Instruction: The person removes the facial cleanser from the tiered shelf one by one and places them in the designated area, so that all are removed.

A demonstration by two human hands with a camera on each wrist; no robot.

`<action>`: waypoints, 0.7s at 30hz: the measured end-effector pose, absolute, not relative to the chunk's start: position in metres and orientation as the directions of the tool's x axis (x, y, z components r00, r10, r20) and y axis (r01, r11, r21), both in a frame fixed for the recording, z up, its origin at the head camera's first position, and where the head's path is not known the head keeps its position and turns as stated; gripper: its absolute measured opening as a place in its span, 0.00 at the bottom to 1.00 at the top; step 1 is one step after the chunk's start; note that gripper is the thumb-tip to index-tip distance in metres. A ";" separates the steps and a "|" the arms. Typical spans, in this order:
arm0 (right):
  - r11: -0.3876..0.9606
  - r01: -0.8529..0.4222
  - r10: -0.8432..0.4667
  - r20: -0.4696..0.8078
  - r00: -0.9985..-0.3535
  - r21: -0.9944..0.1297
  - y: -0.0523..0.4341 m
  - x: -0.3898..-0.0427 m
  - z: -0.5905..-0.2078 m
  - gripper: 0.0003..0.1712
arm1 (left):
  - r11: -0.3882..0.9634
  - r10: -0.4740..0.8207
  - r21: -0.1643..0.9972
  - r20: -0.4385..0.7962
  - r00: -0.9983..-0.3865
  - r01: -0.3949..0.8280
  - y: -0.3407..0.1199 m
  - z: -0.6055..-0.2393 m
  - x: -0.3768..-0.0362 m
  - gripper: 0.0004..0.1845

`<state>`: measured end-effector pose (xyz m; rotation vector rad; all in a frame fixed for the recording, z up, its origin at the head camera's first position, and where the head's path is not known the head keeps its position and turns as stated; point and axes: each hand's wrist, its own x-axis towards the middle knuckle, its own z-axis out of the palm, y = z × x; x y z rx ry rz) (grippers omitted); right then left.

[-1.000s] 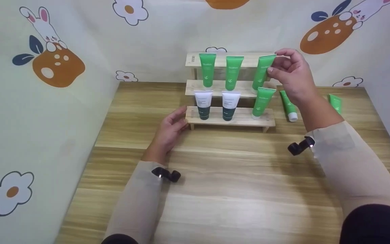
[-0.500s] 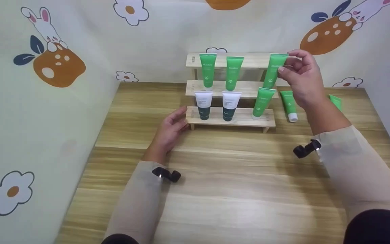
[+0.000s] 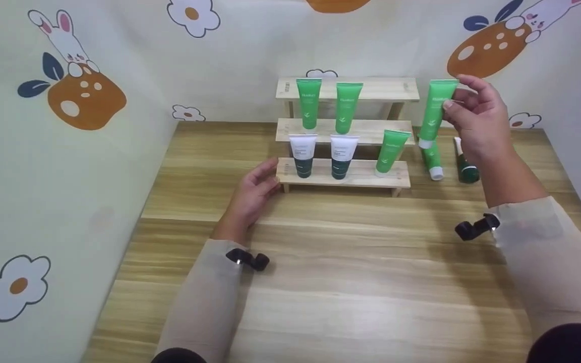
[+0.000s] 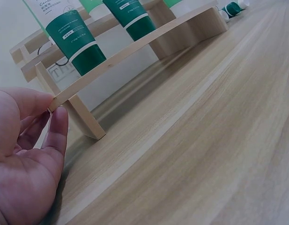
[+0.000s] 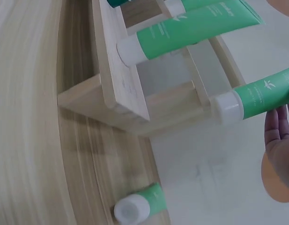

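Wood surface (image 3: 351,272), stepped rack (image 3: 343,174) nr back edge: 2 green tubes mid step, 2 white/dk + 1 green low step. R hand (image 3: 477,118) pinches green tube (image 3: 437,113) in air, right of rack. L hand (image 3: 252,194) relaxed, touching rack's left end.

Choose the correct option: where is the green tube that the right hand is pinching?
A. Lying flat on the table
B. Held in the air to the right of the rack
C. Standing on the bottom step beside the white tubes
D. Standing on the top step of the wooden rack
B: the right hand pinches the green tube near its flat top end, and it hangs cap down, clear of the wooden rack and above the table.
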<state>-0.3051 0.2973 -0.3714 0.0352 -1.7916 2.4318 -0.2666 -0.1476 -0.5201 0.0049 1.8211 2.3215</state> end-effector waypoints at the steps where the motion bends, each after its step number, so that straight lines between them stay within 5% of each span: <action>1: -0.285 -0.104 0.087 0.082 -0.993 -0.953 0.300 -0.304 -0.373 0.36 | -0.227 0.152 0.963 -0.114 -0.982 -0.147 -0.148 -0.520 -0.267 0.27; 21: -0.365 0.063 0.269 -0.169 -0.948 -0.929 0.395 -0.295 -0.412 0.41 | -0.229 0.140 0.961 -0.126 -0.982 -0.156 -0.147 -0.521 -0.266 0.26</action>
